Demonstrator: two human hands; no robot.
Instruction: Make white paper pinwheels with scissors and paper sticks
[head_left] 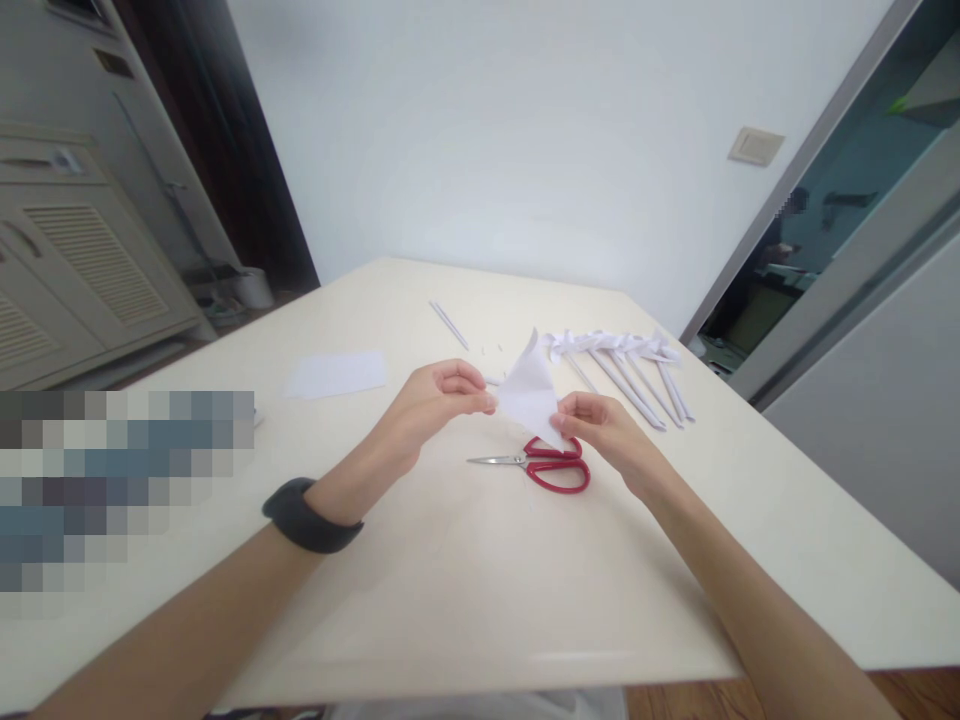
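Observation:
A small piece of white paper (527,392) is held up above the table, bent so that one corner points upward. My left hand (442,398) pinches its left edge between thumb and fingers. At the lower right corner, my right hand (592,418) grips the same piece. Just below the paper lies a pair of scissors (536,463) with red handles, blades pointing left. Part of the upper handle loop is hidden behind the paper and my right hand.
Several rolled paper sticks (630,385) and curled paper strips (607,343) lie at the right back. Two thin rolled sticks (449,325) rest farther off, near tiny paper scraps. Flat white paper (337,374) lies to the left on the cream table (450,590). A wall (525,140) stands behind.

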